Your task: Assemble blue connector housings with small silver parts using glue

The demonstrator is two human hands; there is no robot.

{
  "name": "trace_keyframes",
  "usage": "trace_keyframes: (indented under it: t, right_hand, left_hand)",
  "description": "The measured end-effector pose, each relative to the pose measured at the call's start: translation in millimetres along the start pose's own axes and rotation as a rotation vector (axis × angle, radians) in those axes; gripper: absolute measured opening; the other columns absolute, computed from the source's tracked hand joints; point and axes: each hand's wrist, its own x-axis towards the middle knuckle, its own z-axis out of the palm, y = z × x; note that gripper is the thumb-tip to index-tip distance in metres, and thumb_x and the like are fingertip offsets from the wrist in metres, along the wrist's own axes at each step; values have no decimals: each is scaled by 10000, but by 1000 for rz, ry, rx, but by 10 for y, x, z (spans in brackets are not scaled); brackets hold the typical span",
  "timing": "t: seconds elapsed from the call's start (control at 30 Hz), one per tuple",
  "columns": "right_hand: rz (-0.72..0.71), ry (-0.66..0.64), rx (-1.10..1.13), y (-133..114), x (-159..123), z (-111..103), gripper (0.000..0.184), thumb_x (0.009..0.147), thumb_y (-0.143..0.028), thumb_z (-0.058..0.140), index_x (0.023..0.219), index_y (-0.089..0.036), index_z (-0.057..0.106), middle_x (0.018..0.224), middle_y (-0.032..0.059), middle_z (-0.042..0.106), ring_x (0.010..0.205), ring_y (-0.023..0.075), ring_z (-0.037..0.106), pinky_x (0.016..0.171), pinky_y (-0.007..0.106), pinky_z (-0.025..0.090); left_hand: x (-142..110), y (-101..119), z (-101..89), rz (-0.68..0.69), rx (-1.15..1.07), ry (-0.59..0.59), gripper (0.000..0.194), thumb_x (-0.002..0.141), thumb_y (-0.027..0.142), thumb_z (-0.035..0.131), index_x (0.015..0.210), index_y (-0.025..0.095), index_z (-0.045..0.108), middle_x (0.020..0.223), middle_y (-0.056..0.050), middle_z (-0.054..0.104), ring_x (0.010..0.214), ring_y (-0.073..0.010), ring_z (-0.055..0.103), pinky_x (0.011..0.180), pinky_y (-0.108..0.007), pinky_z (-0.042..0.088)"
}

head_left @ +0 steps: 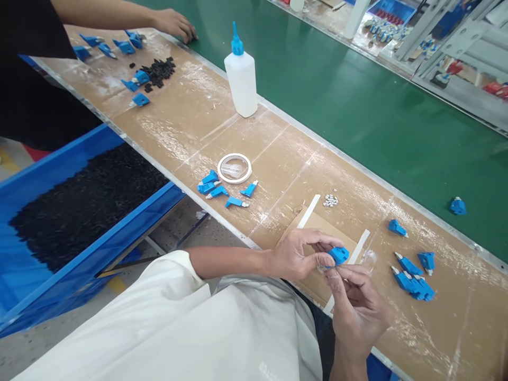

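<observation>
Block (339, 255), blue, between left fingers (322, 260), right fingers (336, 281) just beneath

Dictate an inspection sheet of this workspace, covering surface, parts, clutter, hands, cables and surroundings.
Surface: brown table, scuffed; cardboard with white strips by the hands.
Job's things: one blue part in hand; loose blue parts lie in several groups.
Clutter: upright bottle, ring, white bits, black pieces.
Hands: left hand holds the blue part; right hand has fingertips against it, grip unclear.
Cables: nothing seen.
Surroundings: green surface bearing another blue part; blue bin of black pieces; co-worker's hand at the green surface's edge.
</observation>
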Motion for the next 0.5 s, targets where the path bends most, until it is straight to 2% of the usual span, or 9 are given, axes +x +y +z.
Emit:
trace_keyframes:
  t: [0.1, 0.2, 0.33, 0.5]
  right_hand:
    - [77, -69, 80, 4, 41, -46, 68, 829, -166, 779, 803, -226, 759, 721, 2, 653, 662, 130, 620, 583, 239, 512]
    - [130, -117, 180, 37, 95, -79, 67, 800, -200, 811, 757, -224, 766, 662, 5, 644, 630, 142, 618, 564, 253, 513]
    - [215, -124, 309, 63, 158, -93, 135, 727, -247, 884, 724, -229, 750, 617, -11, 651, 523, 118, 596, 503, 230, 499]
    - [319, -126, 435, 30, 181, -84, 265, 638, -317, 948, 750, -235, 722, 591, -32, 662, 462, 100, 588, 464, 199, 492]
  left_hand:
    - [-11, -2, -27, -30, -31, -23, 416, 881, 467, 717, 1131, 137, 761, 982, -125, 763, 895, -188, 723, 846, -289, 563]
    - [-20, 30, -25, -143, -153, -43, 473, 846, 504, 752, 1136, 131, 758, 1015, -130, 764, 909, -180, 720, 852, -273, 555]
    - [-19, 104, 22, -288, -350, -57, 563, 767, 541, 817, 1144, 127, 751, 1033, -127, 765, 891, -164, 715, 808, -247, 549]
    - [-9, 184, 91, -348, -399, -61, 598, 709, 562, 852, 1105, 123, 760, 985, -116, 768, 842, -155, 711, 783, -245, 548]
